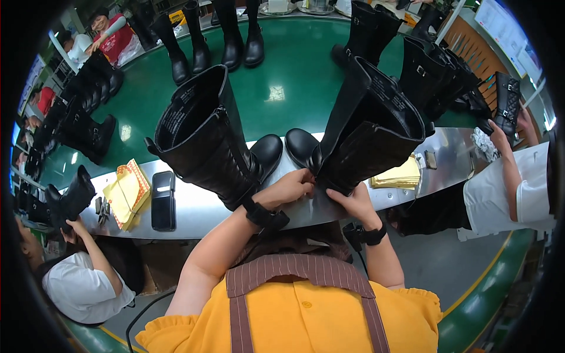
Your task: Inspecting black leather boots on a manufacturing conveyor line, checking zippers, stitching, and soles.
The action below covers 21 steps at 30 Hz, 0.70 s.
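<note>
Two tall black boots stand upright on the metal ledge in front of me, shafts open at the top. The right boot [371, 141] is between my hands, its toe pointing left and away. My right hand [353, 203] grips it low at the heel, thumb on the near side, with the other fingers partly hidden. Curled and pinched, the fingers of my left hand [296, 186] press against its inner ankle; what they pinch is too small to see. My left wrist passes close by the heel of the left boot [203, 141], which I do not hold.
A black phone [163, 200] and yellow papers [128, 194] lie left on the metal ledge [200, 220]; a yellow paper stack [398, 176] lies right. Beyond is a green table [282, 76] with more black boots [232, 35]. Co-workers sit close on both sides, handling boots.
</note>
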### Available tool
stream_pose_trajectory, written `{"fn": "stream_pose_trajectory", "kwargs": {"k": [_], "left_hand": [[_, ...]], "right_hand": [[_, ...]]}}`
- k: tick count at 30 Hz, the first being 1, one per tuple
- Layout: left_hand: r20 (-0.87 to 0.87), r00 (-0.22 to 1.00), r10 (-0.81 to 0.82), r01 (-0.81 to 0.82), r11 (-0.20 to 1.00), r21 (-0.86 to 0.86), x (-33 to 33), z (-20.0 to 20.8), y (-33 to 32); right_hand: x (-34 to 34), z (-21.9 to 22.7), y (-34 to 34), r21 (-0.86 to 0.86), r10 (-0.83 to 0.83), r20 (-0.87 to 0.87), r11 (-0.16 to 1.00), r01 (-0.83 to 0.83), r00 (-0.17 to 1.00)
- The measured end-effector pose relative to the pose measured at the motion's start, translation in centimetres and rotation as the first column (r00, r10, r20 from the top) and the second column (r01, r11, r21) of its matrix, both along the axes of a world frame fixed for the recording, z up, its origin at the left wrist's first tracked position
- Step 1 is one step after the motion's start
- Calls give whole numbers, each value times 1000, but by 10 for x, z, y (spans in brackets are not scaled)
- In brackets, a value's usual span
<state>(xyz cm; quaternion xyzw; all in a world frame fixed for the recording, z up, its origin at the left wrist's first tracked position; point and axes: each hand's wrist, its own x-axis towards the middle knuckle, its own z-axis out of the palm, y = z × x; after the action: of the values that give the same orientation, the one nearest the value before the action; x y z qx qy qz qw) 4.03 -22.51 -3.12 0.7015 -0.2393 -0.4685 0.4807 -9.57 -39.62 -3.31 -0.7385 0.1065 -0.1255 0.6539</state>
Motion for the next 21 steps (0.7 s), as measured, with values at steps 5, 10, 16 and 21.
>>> {"fn": "stream_pose_trajectory", "kwargs": {"k": [5,10,16,21], "left_hand": [[86,991,-100,106,992,-73,3,0,0],[-87,996,-25,14,992,-123,3,-6,-1],[-103,995,-7,-12,983,-185,0,-11,1],[-89,996,0,-13,989,-147,0,-9,1]], "right_hand": [[-2,1,-3,-107,54,33,993,-50,998],[-2,26,4,-200,-47,15,979,49,999],[-11,157,-9,-548,-82,729,525,652,679],[19,210,0,-732,-104,640,219,645,761]]}}
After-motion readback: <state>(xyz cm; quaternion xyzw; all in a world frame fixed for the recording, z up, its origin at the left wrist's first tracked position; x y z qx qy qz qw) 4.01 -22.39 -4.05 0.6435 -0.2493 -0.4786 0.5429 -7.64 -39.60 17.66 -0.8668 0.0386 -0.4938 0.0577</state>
